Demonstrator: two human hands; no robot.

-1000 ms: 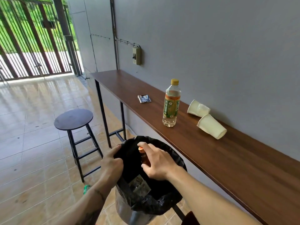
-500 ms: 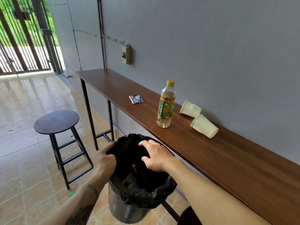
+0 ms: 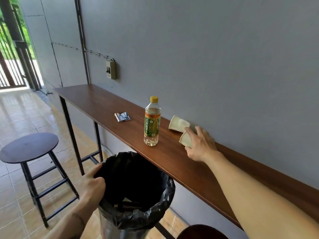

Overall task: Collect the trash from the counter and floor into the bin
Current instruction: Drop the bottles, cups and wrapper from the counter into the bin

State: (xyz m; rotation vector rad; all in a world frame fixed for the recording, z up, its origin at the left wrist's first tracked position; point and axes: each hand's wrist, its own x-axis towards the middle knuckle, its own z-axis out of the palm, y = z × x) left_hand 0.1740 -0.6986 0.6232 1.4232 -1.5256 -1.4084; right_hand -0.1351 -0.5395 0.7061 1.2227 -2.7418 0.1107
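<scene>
Right hand (image 3: 201,145) fingers closing around near paper cup (image 3: 186,139) on worktop (image 3: 120,131); left hand (image 3: 92,183) gripping bin (image 3: 138,219) liner. Risk: thin cup crushing, knocking bottle (image 3: 152,124).

Right hand (image 3: 200,145) grasps paper cup (image 3: 186,139); left hand (image 3: 92,184) holds bin (image 3: 151,216).

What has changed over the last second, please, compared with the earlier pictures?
The right hand left the black-lined metal bin and reached across the brown wooden counter to the nearer cream paper cup, its fingers closing round it. The left hand kept hold of the bin rim. The yellow-capped plastic bottle, other cream paper cup and small wrapper stayed put.
</scene>
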